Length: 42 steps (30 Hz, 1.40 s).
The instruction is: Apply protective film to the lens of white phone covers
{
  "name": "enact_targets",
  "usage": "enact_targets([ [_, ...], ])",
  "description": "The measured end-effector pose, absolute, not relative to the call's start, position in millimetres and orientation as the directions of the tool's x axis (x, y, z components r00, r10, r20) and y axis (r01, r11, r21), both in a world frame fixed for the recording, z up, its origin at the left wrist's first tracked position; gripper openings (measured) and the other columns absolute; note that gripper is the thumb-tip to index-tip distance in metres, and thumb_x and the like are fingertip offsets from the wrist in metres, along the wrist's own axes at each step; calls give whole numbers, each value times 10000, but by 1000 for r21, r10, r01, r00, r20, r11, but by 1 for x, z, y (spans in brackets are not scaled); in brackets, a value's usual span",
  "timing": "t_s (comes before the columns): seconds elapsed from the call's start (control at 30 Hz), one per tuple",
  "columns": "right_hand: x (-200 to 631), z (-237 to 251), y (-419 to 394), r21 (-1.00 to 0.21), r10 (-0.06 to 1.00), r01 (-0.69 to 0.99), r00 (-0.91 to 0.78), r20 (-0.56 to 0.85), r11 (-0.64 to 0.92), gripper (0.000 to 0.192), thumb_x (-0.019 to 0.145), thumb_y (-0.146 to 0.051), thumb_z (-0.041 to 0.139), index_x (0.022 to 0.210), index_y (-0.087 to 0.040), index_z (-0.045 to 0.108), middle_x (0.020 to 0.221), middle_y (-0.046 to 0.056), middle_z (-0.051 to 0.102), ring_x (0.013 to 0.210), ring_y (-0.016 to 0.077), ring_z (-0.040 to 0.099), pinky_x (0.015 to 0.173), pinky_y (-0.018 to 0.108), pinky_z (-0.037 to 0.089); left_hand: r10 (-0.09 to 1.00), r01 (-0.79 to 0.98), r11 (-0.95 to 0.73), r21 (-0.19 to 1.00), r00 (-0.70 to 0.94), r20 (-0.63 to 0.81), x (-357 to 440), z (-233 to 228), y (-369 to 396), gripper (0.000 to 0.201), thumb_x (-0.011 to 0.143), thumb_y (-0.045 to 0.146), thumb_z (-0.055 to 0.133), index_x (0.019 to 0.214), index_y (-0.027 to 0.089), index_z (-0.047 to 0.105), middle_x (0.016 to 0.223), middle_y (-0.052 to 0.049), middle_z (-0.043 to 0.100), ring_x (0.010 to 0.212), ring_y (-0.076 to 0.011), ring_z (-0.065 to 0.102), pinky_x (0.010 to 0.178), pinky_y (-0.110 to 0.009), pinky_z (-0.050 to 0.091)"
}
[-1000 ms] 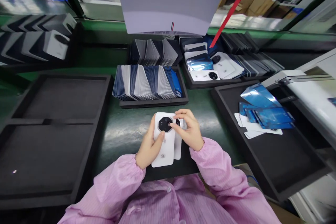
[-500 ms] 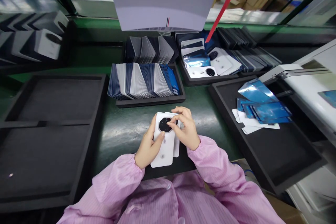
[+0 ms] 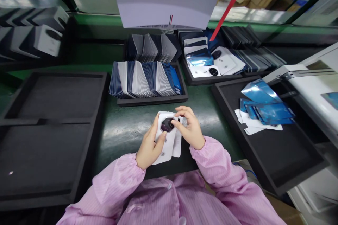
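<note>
My left hand (image 3: 150,145) is closed round the left side of a white phone back panel (image 3: 167,145), thumb on its face below the dark camera patch (image 3: 168,125). A second white panel (image 3: 177,145) lies partly behind the first, sticking out on the right. At the upper right of the front panel is my right hand (image 3: 190,127), thumb tip on the camera patch and bent forefinger close to it. Whatever may be between those fingertips is too small to make out.
Beyond my hands stands a black tray (image 3: 153,101) packed with upright panels. Blue film pieces (image 3: 274,110) lie over white panels in a right-hand tray (image 3: 293,158). More panels fill a back tray (image 3: 204,80). At left is a divided black tray (image 3: 50,144).
The front panel has tilted a little and its lower end has risen. My right forefinger has moved up off the camera patch, while the thumb remains over it. The view has shifted slightly.
</note>
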State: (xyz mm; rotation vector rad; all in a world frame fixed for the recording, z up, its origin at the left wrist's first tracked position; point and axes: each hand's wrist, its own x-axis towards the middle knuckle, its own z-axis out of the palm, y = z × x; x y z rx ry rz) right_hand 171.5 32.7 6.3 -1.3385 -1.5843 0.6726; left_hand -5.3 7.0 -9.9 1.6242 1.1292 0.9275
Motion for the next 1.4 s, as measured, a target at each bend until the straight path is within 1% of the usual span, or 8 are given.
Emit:
enact_targets([
  [0.23,174,6,34,-891,973,394,-30,230,223,73,798,-213,659,760,-192,600,1076,88,601,1038,235,585,928,447,454,941,138,-32,990,337,-17,-4,-10,8,670,915,295,496,1503,244,180,1514,-89,369,1369,-265,379,1130,-419,294],
  [0.33,170,5,32,-786,931,528,-23,364,321,62,810,-172,633,770,-199,594,1093,88,598,1064,246,557,937,475,451,926,-9,148,989,353,-135,-1,-9,7,705,902,312,520,1503,261,156,1483,-94,411,1305,-267,462,1051,-414,407],
  [0.4,166,4,30,-664,861,613,-53,506,428,83,816,-134,608,776,-205,592,1087,87,600,1113,261,523,948,493,449,906,-90,279,956,354,-231,1,-7,7,723,894,327,531,1501,278,143,1428,-97,480,1189,-261,565,931,-393,503],
  [0.47,164,4,28,-561,784,637,-111,611,528,111,813,-102,595,787,-209,593,1051,82,617,1143,268,511,941,496,462,906,-121,320,940,330,-266,2,-5,6,705,888,332,537,1492,283,175,1409,-90,502,1146,-253,592,893,-377,523],
  [0.63,163,4,26,-443,656,572,-235,718,690,177,806,-50,592,846,-222,601,858,21,698,978,218,616,843,442,505,951,-92,206,974,255,-177,0,-2,7,645,892,314,535,1468,257,251,1481,-76,419,1310,-237,454,1057,-366,408],
  [0.77,163,8,24,-327,518,468,-370,771,821,153,820,-74,605,890,-208,625,817,15,726,858,179,668,796,394,521,971,-54,139,989,201,-126,-1,1,9,611,900,302,520,1457,242,277,1491,-74,408,1369,-234,382,1132,-373,310],
  [0.97,162,9,20,-299,409,294,-465,785,908,134,836,-95,606,950,-163,624,813,54,735,816,160,704,796,357,548,991,-35,70,997,120,-65,-3,3,12,618,891,321,532,1452,213,297,1465,-105,437,1349,-250,412,1125,-378,315],
  [1.4,164,2,20,-347,431,260,-445,785,901,175,831,-139,610,967,-248,625,839,11,734,819,147,707,739,313,592,993,22,-13,1000,115,10,-4,1,9,602,898,335,529,1448,218,316,1508,-99,373,1384,-258,357,1149,-382,275],
])
